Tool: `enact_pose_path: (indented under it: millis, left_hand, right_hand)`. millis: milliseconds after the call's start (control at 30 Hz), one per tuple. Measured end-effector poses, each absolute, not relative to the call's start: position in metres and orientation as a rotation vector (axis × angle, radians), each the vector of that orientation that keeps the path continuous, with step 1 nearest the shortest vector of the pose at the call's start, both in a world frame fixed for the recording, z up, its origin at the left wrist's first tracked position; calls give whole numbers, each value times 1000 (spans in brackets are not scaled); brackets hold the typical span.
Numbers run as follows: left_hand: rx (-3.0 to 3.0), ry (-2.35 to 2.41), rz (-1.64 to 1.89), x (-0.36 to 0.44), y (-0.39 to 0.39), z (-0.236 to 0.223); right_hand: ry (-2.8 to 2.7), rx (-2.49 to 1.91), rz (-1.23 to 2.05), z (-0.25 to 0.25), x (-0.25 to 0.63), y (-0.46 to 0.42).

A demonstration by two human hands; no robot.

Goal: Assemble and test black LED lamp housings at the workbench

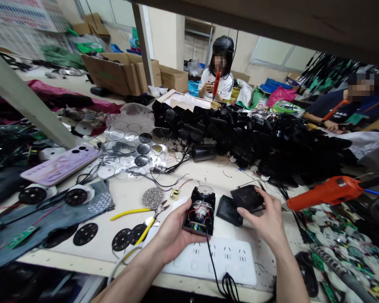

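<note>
Pale worktop, left hand cradling boxy housing, right hand pinching cover

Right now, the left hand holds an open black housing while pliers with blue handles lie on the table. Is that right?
Not quite: the head view shows the pliers have yellow handles. The left hand does hold an open black housing, and the pliers lie on the table.

Pliers left of device, power strip before it, housings heap behind, on bench; phone farther left; cover right, screwdriver farther right.
</note>
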State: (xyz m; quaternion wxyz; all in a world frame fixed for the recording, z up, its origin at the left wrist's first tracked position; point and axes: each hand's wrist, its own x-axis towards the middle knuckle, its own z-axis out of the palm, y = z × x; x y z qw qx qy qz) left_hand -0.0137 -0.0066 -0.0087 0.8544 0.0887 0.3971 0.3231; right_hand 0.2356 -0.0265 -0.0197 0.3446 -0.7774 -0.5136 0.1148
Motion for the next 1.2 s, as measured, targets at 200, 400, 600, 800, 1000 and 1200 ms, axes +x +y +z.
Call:
enact_pose_path:
  millis: [200, 400, 600, 800, 1000, 1200]
  left_hand:
    - [187, 796, 654, -9, -6, -8]
    - [153, 726, 633, -5, -8, -2]
    - [185, 741, 614, -1, -9, 0]
    - [213, 722, 603, 2, -7, -1]
    - [209, 687, 612, 4, -8, -2]
    - [231, 664, 612, 7, -6, -11]
  right_hand:
    - [-1757, -1576, 198, 39, 196, -41]
    - [-1999, -1389, 587, 42, 179, -35]
    - [-1869, -1396, 776, 18, 195, -29]
    - [-1826, -1381, 803, 1, 204, -26]
    - [-1857, -1451, 772, 1, 201, -27]
    - [-1922, -1454, 732, 2, 203, -26]
